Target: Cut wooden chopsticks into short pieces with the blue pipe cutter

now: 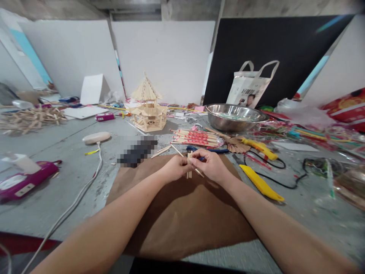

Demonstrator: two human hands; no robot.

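Both hands meet over a brown sheet (176,213) on the grey table. My left hand (174,167) is closed, pinching a small bundle of thin wooden sticks (189,169) held upright. My right hand (209,164) is closed on the same sticks from the other side, with one stick slanting out below its fingers. A few loose sticks (161,151) lie just beyond my left hand. Behind my right hand lies a blue-handled tool (211,150), partly hidden.
A wooden stick pagoda model (147,106) stands at the back centre, with packs of chopsticks (195,137) and a steel bowl (235,117) to its right. Yellow tools (261,182) and black cables lie right. A pink device (24,179) and white cable (85,190) lie left.
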